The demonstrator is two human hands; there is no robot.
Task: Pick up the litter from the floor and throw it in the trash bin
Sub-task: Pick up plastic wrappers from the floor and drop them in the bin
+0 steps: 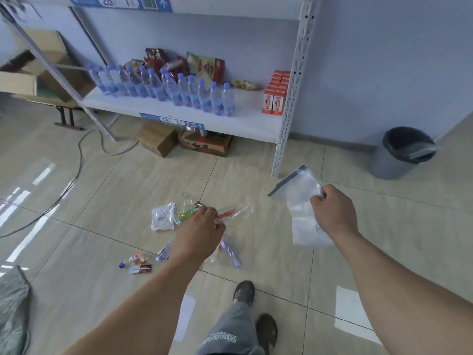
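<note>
My right hand (332, 213) grips a clear zip bag (299, 198) with a grey seal strip, held up above the floor tiles. My left hand (198, 233) pinches a clear wrapper with an orange-red strip (226, 214) over a heap of litter. On the floor lie a white packet (161, 218), a green patterned wrapper (185, 216), clear purple-tinted wrappers (230, 253), a small orange packet (136, 258), a brown wrapper (142, 269) and a blue cap (122, 265). The grey trash bin (401, 152) with a black liner stands at the right by the wall.
A white metal shelf (179, 108) holds several water bottles, snack bags and red cartons. Cardboard boxes (158, 140) sit under it. A grey cable (76, 165) runs over the floor at left. A grey bag (12, 311) lies bottom left. My feet (256, 311) stand below.
</note>
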